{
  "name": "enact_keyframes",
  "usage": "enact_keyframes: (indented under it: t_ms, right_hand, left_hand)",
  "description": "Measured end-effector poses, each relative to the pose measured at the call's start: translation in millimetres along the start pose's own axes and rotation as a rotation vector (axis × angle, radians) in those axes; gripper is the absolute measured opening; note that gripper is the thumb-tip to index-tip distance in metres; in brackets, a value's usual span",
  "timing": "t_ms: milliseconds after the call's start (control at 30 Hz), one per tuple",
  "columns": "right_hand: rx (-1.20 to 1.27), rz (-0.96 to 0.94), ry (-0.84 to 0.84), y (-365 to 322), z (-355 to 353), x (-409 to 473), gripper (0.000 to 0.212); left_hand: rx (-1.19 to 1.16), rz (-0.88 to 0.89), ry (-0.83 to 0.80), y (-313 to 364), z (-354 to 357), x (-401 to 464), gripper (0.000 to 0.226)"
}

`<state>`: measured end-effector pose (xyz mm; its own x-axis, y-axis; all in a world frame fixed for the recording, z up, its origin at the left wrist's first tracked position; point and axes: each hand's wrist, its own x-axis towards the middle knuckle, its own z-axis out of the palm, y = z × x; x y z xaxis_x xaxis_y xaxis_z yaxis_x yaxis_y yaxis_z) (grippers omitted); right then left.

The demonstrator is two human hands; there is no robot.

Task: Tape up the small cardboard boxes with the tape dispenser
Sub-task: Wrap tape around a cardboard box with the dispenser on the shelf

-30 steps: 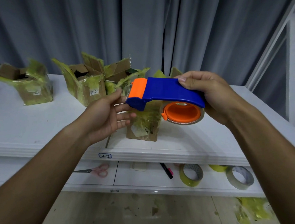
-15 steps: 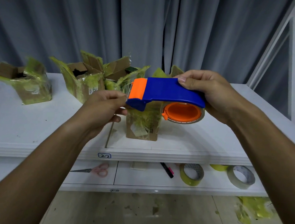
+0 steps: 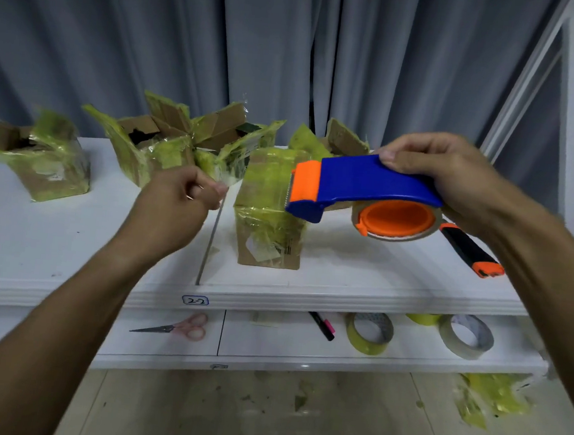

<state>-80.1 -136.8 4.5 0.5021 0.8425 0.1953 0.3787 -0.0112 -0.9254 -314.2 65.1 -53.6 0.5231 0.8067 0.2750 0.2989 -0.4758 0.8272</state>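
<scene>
From the head camera, your right hand (image 3: 443, 181) grips the rear of the blue and orange tape dispenser (image 3: 360, 188), fingers curled over its top, holding it in the air above the upper white shelf (image 3: 70, 245). Your left hand (image 3: 177, 201) is out to the left of the dispenser's cutter, fingers curled with thumb and forefinger pinched together; whether clear tape sits between them, you cannot tell. An upright taped cardboard box (image 3: 272, 212) stands on the shelf behind the dispenser. Two torn-open boxes (image 3: 167, 149) sit farther left. Scissors (image 3: 174, 328) lie on the lower shelf.
</scene>
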Motion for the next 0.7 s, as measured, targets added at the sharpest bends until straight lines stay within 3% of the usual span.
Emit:
enact_keyframes:
  t_ms: [200, 533, 600, 700]
  right_hand:
    - [-0.063, 0.034, 0.025, 5, -3, 3, 0.007]
    - [-0.114, 0.084, 0.008, 16, 2, 9, 0.010]
    - [-0.104, 0.083, 0.013, 17, 2, 10, 0.011]
    - [-0.092, 0.084, 0.011, 17, 2, 11, 0.012]
  left_hand:
    - [0.043, -0.029, -0.098, -4, 11, 3, 0.017]
    - [0.207, -0.028, -0.036, -18, 19, 6, 0.024]
    - [0.218, 0.151, 0.022, -22, 18, 7, 0.026]
    - [0.326, 0.629, -0.024, -28, 19, 12, 0.020]
